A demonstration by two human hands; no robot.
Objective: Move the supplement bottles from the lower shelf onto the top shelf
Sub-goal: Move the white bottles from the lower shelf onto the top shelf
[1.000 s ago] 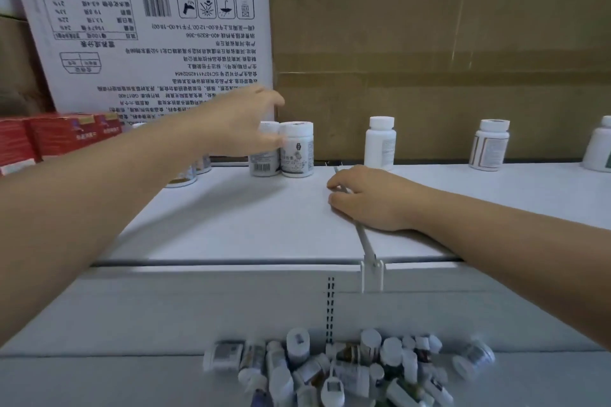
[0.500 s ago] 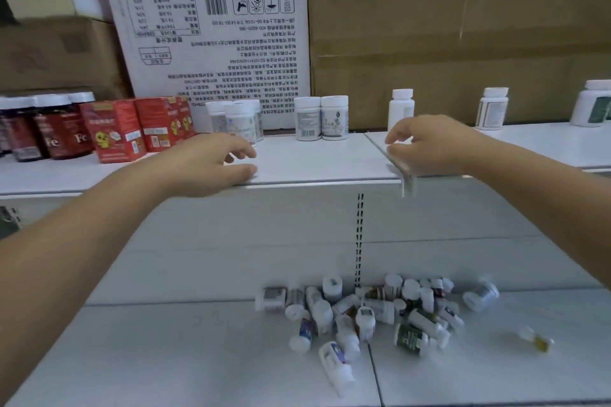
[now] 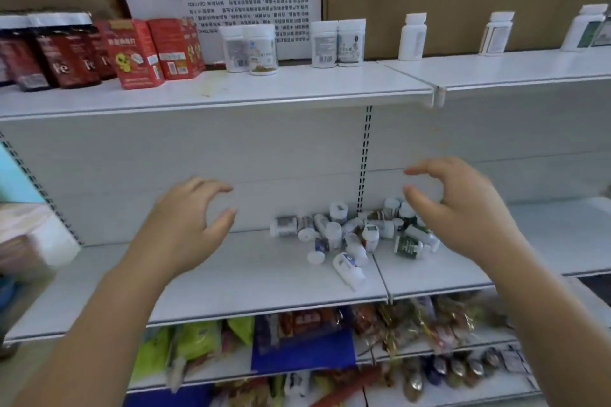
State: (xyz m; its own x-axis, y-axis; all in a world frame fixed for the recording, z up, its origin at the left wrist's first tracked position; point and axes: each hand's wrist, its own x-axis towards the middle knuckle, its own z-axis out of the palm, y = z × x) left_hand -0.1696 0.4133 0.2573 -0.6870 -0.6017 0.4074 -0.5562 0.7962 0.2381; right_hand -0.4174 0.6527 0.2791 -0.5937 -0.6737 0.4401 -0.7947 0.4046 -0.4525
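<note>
Supplement bottles (image 3: 353, 235) lie tumbled in a heap on the lower shelf (image 3: 231, 274), so each likely needs picking out singly. The left hand (image 3: 185, 225) and right hand (image 3: 463, 208) hover empty, fingers and thumbs spread in ready curves. Upright bottles (image 3: 337, 43) line the top shelf (image 3: 297, 86), showing where the rest belong.

Lower shelf (image 3: 231, 281) bare left of bottle pile (image 3: 347, 238); top shelf (image 3: 297, 84) front strip free, upright bottles (image 3: 337, 43) behind.
</note>
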